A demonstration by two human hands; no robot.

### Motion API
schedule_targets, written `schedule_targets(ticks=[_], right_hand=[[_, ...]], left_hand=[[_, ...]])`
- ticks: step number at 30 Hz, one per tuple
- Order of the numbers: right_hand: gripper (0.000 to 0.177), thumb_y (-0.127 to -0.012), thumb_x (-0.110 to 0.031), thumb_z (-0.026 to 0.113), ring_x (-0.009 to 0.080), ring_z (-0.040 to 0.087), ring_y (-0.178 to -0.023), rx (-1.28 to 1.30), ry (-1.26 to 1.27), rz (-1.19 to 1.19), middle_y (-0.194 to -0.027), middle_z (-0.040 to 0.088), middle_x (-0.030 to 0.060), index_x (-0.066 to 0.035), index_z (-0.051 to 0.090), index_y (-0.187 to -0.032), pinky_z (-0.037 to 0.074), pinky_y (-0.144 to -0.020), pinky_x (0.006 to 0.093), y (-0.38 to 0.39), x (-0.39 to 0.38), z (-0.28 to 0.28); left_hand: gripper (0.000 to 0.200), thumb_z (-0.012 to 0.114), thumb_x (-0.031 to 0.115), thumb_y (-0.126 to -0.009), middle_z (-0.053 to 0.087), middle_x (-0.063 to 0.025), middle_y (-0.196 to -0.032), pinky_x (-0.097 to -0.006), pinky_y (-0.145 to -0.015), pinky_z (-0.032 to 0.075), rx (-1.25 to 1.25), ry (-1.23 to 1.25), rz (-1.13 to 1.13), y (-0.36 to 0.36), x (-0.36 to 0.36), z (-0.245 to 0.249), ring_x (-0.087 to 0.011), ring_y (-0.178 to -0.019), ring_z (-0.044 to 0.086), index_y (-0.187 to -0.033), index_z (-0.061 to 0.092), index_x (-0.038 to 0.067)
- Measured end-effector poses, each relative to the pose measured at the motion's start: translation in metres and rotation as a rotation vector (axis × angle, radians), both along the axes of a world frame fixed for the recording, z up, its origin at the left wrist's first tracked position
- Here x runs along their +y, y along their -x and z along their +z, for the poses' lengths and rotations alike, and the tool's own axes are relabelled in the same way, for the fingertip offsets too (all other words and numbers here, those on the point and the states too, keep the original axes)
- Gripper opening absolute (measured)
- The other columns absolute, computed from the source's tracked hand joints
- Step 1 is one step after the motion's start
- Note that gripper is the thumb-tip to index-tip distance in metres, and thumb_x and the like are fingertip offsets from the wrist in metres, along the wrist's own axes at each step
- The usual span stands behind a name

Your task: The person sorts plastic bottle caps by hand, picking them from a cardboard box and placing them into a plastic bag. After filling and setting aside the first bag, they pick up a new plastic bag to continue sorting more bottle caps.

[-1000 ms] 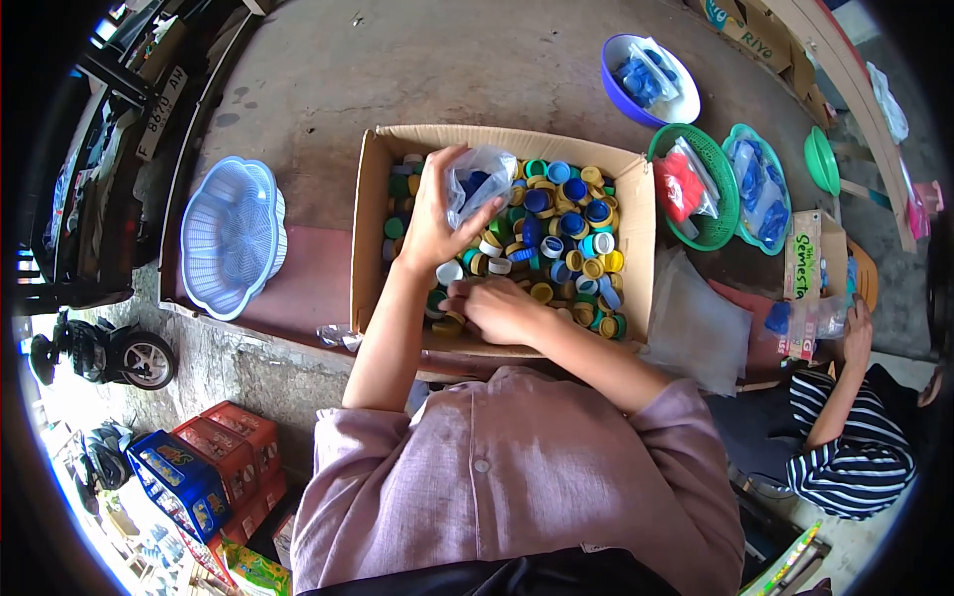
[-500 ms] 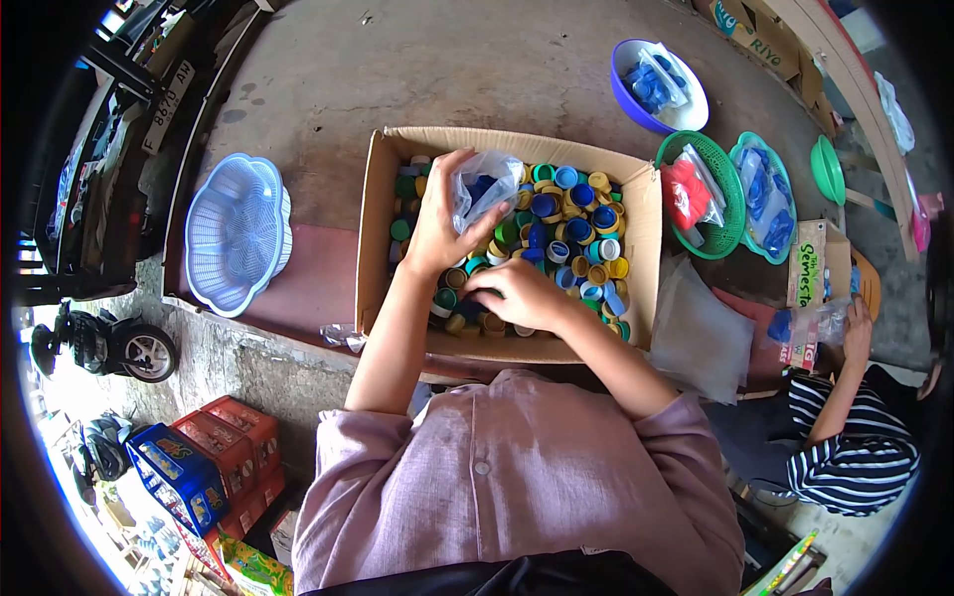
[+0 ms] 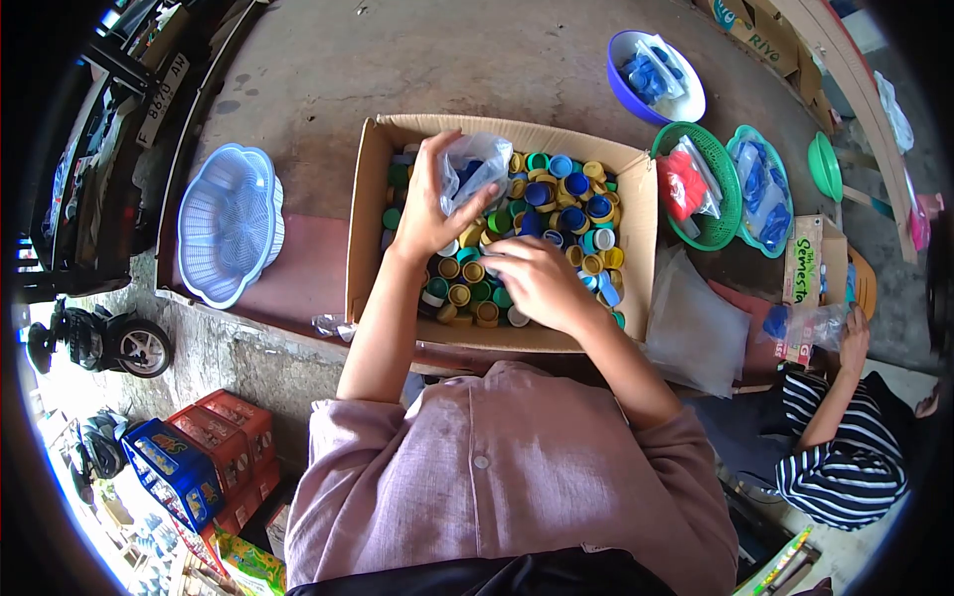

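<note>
A cardboard box point(image 3: 636, 223) in front of me holds a heap of plastic bottle caps point(image 3: 586, 214) in blue, green, yellow and white. Over the box's left half, my left hand point(image 3: 429, 214) is closed around a clear plastic bag point(image 3: 480, 159) with some dark blue caps inside. My right hand point(image 3: 542, 283) reaches into the caps just below the bag. Its fingers are bent together, and whatever they hold is hidden from view.
A pale blue basket point(image 3: 231, 226) stands left. At right are a purple bowl point(image 3: 621, 84), a green basket point(image 3: 704, 238), a teal basket point(image 3: 780, 238) and flat plastic bags point(image 3: 696, 323). Another person's hand point(image 3: 854, 338) holds a plastic bag at far right.
My right hand has moved slightly away from me over the caps, closer to the bag. The left hand keeps its hold on the bag. The whole view has shifted a little.
</note>
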State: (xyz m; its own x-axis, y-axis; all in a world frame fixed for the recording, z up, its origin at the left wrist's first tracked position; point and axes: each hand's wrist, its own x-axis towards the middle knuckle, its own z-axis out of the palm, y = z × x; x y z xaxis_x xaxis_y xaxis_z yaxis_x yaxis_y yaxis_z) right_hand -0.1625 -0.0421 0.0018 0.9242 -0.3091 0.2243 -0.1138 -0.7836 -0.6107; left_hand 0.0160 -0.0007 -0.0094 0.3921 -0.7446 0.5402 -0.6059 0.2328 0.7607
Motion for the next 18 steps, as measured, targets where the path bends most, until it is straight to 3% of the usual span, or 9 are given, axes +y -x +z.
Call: schedule_targets(ticks=[2,4,5,7,10,12,14,16,18], right_hand=[[0.022,-0.07,-0.001,0.055,0.0263,0.057,-0.082,0.216,0.057,0.232,-0.085,0.06,0.0098,-0.006,0.064,-0.089,0.046,-0.075,0.0349,-0.022,0.014,0.0],[0.024,-0.07,-0.008,0.058,0.0255,0.053,-0.096,0.604,0.128,0.47,-0.096,0.057,0.0107,-0.009,0.064,-0.093,0.043,-0.082,0.0377,-0.05,0.037,-0.025],[0.024,-0.07,-0.008,0.058,0.0255,0.053,-0.096,0.603,0.128,0.472,-0.096,0.057,0.0107,-0.009,0.064,-0.093,0.043,-0.082,0.0377,-0.056,0.041,-0.033],[0.028,-0.069,-0.015,0.061,0.0271,0.042,-0.112,0.301,0.27,0.32,-0.113,0.049,0.0128,-0.011,0.064,-0.096,0.036,-0.092,0.0426,-0.062,0.048,-0.044],[0.037,-0.066,-0.024,0.064,0.0288,0.031,-0.12,0.418,0.263,0.389,-0.124,0.039,0.0142,-0.013,0.062,-0.101,0.028,-0.097,0.0481,-0.066,0.031,-0.049],[0.043,-0.061,-0.027,0.069,0.0297,0.035,-0.117,0.445,0.209,0.409,-0.123,0.04,0.015,-0.013,0.061,-0.102,0.032,-0.096,0.0429,-0.062,0.021,-0.041],[0.035,-0.06,-0.024,0.071,0.027,0.043,-0.111,0.4,-0.007,0.405,-0.116,0.045,0.0133,-0.012,0.063,-0.092,0.038,-0.089,0.0329,-0.054,0.012,-0.032],[0.039,-0.057,-0.022,0.073,0.0267,0.047,-0.106,0.495,-0.142,0.386,-0.113,0.047,0.012,-0.01,0.062,-0.092,0.042,-0.086,0.0319,-0.039,0.003,-0.02],[0.039,-0.057,-0.019,0.073,0.0263,0.051,-0.099,0.16,-0.298,0.331,-0.11,0.05,0.011,-0.008,0.06,-0.092,0.043,-0.085,0.0354,-0.02,0.0,-0.017]], left_hand=[[0.067,0.074,0.021,-0.066,0.048,-0.0181,-0.108,-0.0375,-0.084,0.041,0.001,0.0,0.029,-0.001,-0.001,0.002,-0.0307,-0.097,0.051,-0.119,0.038,-0.002],[0.067,0.074,0.02,-0.067,0.048,-0.018,-0.108,-0.0375,-0.085,0.041,-0.011,0.012,0.045,-0.001,0.0,0.0,-0.0308,-0.098,0.05,-0.119,0.038,-0.002],[0.067,0.073,0.02,-0.067,0.048,-0.018,-0.108,-0.0374,-0.084,0.042,0.014,0.001,0.049,0.0,0.0,0.001,-0.0309,-0.098,0.05,-0.119,0.038,-0.002],[0.066,0.073,0.019,-0.066,0.048,-0.0182,-0.108,-0.0371,-0.084,0.042,0.011,-0.006,0.059,-0.001,0.001,0.0,-0.031,-0.098,0.05,-0.119,0.038,-0.002],[0.067,0.074,0.019,-0.066,0.048,-0.0183,-0.107,-0.037,-0.083,0.043,0.002,-0.008,0.051,-0.002,0.001,-0.002,-0.0308,-0.096,0.051,-0.119,0.038,-0.001],[0.066,0.074,0.018,-0.066,0.048,-0.0183,-0.106,-0.037,-0.083,0.043,0.024,0.003,0.036,-0.002,-0.001,-0.004,-0.0307,-0.095,0.051,-0.119,0.038,-0.001],[0.066,0.074,0.018,-0.066,0.048,-0.0184,-0.106,-0.0369,-0.082,0.043,0.054,0.009,0.017,-0.001,-0.002,-0.005,-0.0306,-0.095,0.052,-0.118,0.038,-0.001],[0.066,0.074,0.017,-0.066,0.048,-0.0181,-0.104,-0.0368,-0.081,0.043,-0.007,0.013,0.018,0.0,-0.003,-0.002,-0.0305,-0.093,0.052,-0.118,0.038,-0.001],[0.066,0.074,0.017,-0.065,0.049,-0.018,-0.104,-0.0367,-0.081,0.043,-0.013,0.016,0.021,0.001,-0.003,-0.001,-0.0302,-0.093,0.053,-0.118,0.039,-0.001]])
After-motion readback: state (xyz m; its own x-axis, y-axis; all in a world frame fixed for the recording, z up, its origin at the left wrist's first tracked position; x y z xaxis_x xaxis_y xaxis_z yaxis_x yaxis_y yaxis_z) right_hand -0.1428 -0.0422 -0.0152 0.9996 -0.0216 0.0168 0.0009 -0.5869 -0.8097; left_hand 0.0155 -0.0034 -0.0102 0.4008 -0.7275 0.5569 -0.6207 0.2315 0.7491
